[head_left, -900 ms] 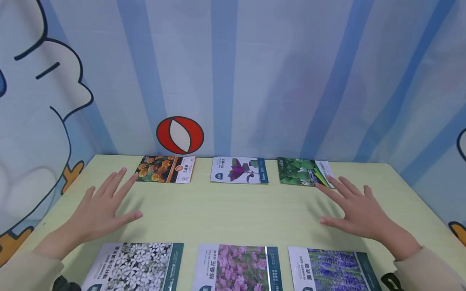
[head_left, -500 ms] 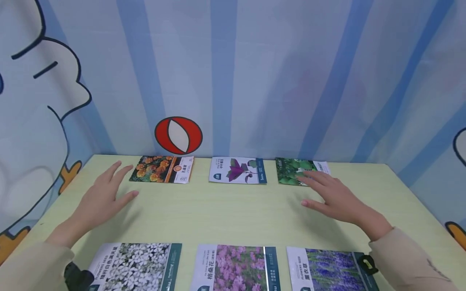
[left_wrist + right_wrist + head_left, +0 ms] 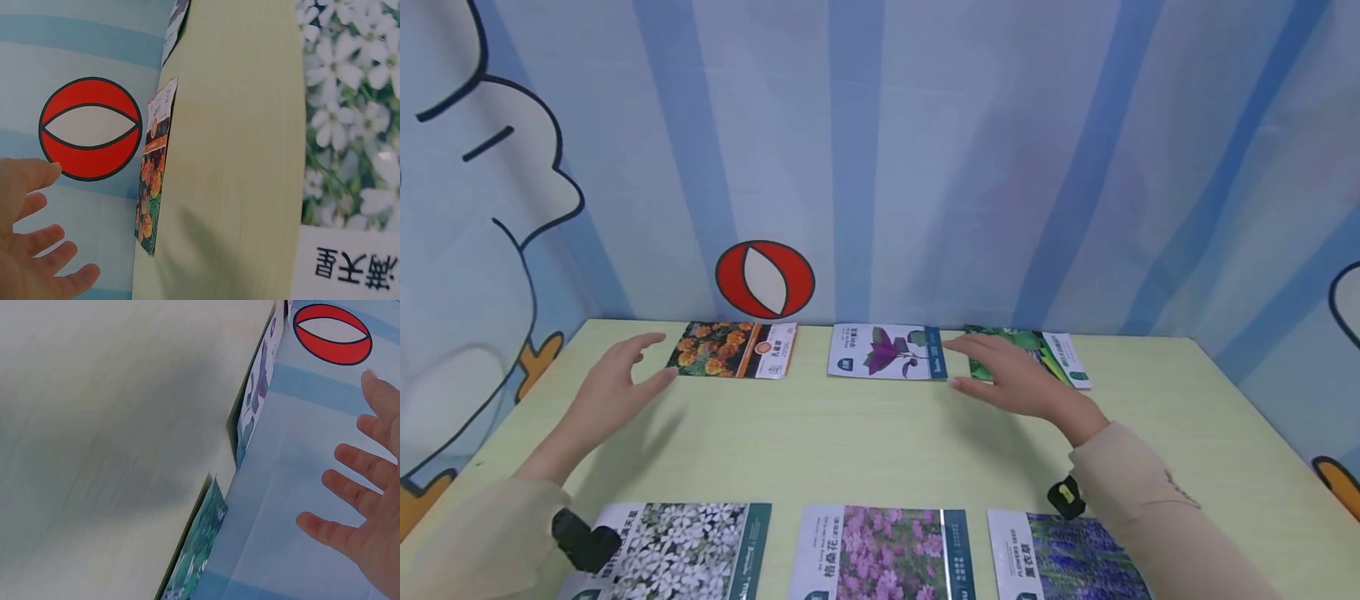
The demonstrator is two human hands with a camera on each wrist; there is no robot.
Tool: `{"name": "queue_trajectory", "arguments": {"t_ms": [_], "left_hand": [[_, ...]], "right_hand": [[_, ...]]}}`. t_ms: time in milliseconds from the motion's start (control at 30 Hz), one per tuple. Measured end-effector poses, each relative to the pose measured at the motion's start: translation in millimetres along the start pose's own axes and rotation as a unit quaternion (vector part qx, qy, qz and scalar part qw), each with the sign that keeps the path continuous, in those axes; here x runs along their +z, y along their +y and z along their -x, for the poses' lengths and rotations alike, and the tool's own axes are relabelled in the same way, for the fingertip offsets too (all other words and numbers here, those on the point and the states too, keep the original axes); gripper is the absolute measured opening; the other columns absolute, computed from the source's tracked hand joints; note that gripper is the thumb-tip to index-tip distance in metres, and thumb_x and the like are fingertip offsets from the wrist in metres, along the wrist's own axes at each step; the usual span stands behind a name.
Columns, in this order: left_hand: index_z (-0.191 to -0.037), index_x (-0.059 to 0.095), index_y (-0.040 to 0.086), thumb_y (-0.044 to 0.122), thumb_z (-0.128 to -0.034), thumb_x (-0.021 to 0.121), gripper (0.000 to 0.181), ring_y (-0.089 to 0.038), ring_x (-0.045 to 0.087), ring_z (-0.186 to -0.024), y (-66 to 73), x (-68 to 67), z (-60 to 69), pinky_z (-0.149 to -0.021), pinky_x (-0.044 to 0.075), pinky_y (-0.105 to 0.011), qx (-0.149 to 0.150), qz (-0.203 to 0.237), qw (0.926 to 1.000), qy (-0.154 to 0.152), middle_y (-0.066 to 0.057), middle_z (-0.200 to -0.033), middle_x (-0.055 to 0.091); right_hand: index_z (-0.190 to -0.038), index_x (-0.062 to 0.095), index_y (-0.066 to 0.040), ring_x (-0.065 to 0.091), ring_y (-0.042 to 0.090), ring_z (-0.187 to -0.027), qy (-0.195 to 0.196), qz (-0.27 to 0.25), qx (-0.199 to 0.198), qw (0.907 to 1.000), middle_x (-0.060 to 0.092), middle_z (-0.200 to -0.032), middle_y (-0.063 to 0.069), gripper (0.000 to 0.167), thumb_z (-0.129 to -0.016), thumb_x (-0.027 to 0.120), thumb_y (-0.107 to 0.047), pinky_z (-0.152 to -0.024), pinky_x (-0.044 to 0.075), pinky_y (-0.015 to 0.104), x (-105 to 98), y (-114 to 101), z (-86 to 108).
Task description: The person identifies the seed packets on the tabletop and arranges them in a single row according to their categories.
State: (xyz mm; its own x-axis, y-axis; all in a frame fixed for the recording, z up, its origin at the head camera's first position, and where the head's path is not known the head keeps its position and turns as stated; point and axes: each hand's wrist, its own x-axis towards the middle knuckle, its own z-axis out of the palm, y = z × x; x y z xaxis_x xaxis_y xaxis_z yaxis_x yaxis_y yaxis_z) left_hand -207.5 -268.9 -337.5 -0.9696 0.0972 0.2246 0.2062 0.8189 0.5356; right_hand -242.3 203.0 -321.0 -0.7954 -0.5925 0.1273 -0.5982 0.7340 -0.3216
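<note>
Flower seed packets lie flat on the table in two rows. My left hand [image 3: 610, 387] hovers just left of the orange-flower packet [image 3: 722, 350] in the back row, fingers loosely bent and holding nothing. Above the table, my right hand [image 3: 1018, 375] covers part of the green-leaf packet [image 3: 1067, 358]. Its fingertips point at the right edge of the purple-leaf packet [image 3: 887, 352]; whether they touch it cannot be told from the head view. In the right wrist view the fingers [image 3: 356, 481] are spread with nothing between them.
Along the front lie a white-flower packet [image 3: 685, 550], a pink-flower packet [image 3: 891, 550] and a lavender packet [image 3: 1067, 558], the last partly under the right sleeve. Behind the pale table [image 3: 820, 442] hangs a blue striped curtain [image 3: 910, 167] with a printed red ball [image 3: 765, 279].
My right hand has swept left, from beyond the green-leaf packet to the gap beside the purple-leaf packet. My left hand has shifted slightly, its fingers less spread. The packets have stayed put.
</note>
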Motion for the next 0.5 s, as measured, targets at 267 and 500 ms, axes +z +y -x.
{"name": "queue_trajectory", "arguments": {"t_ms": [267, 500], "left_hand": [[-0.144, 0.023, -0.004, 0.043, -0.0954, 0.047, 0.072, -0.052, 0.028, -0.126, -3.1, 0.2, -5.2, -0.095, 0.031, -0.064, -0.060, 0.103, 0.9924, -0.030, -0.031, -0.144, 0.023], [-0.145, 0.017, -0.004, 0.040, -0.0962, 0.046, 0.072, -0.053, 0.024, -0.128, -10.8, 2.4, -14.0, -0.097, 0.031, -0.062, -0.107, 0.168, 0.9787, -0.050, -0.036, -0.143, 0.019]], "right_hand": [[-0.139, 0.043, -0.009, 0.035, 0.033, -0.130, 0.005, -0.053, -0.014, 0.9985, 0.043, -0.140, 0.014, 0.053, -0.093, 0.056, -0.033, -0.104, 0.029, 0.055, 14, -6, -34.0], [-0.135, 0.047, -0.002, 0.047, 0.033, -0.121, 0.020, -0.073, 0.015, 0.9970, 0.048, -0.136, 0.017, 0.051, -0.093, 0.057, -0.028, -0.099, 0.039, 0.048, 31, -11, -61.9]]}}
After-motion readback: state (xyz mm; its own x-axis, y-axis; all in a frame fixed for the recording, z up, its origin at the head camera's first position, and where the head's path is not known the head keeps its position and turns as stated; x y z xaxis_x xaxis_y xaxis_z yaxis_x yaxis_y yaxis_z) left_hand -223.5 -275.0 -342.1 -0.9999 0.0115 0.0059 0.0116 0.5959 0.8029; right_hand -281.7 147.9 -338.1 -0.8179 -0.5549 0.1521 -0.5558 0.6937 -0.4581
